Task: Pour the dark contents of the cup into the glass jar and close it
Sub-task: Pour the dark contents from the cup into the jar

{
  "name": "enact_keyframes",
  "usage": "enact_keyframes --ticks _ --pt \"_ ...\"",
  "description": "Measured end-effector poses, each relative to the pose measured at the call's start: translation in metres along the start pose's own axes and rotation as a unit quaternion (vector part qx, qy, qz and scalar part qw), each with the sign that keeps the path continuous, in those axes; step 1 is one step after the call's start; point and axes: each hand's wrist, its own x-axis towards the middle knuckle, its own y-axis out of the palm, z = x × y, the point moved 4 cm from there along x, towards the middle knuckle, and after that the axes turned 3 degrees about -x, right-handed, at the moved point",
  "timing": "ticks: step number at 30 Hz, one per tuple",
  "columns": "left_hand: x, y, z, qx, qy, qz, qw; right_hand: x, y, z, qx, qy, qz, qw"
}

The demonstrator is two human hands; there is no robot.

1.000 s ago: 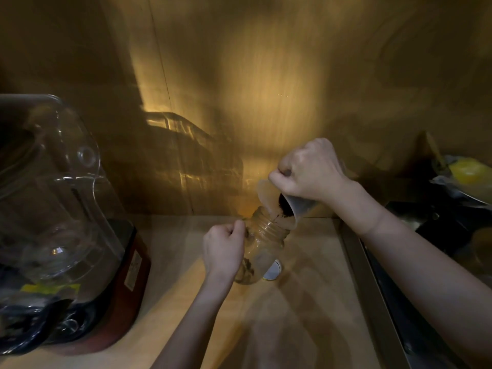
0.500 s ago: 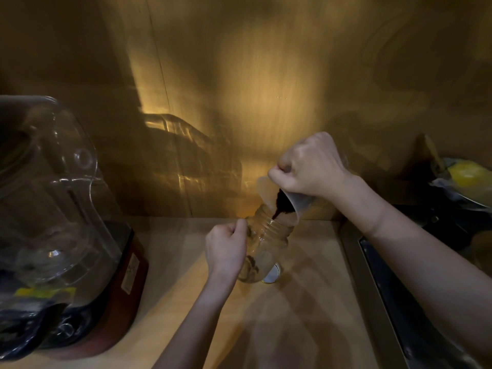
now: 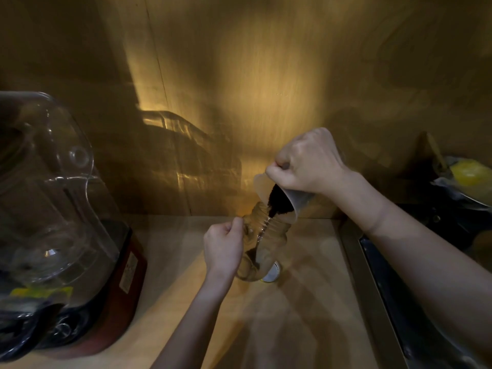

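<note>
A clear glass jar (image 3: 269, 243) stands tilted on the wooden counter (image 3: 292, 315), its open mouth facing up and right. My left hand (image 3: 225, 247) grips its left side. My right hand (image 3: 308, 166) holds a translucent plastic cup (image 3: 295, 202) tipped steeply over the jar mouth. Dark contents (image 3: 275, 202) slide from the cup's lip into the jar, and a dark streak and small pile show inside the glass. A round lid (image 3: 271, 272) lies on the counter just behind the jar's base.
A blender with a clear pitcher (image 3: 45, 198) on a red base (image 3: 119, 283) fills the left side. A wooden wall (image 3: 266, 89) rises behind. To the right runs a dark sink edge (image 3: 378, 275), with a bowl holding something yellow (image 3: 468, 174) beyond.
The cup has tipped further and rose slightly. More dark contents have slid toward the lip and into the jar. My left hand has kept its grip on the jar.
</note>
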Motion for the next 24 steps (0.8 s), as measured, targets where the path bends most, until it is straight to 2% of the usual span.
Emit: enact_keyframes --ticks 14,24 --pt "0.0044 0.0000 -0.0005 -0.026 0.004 0.025 0.999 0.0015 0.0012 0.0022 -0.002 -0.030 0.006 1.000" --pt "0.0038 -0.0040 -0.0015 -0.040 -0.005 0.004 0.999 0.0045 -0.0066 0.0004 0.005 -0.032 -0.022 0.999"
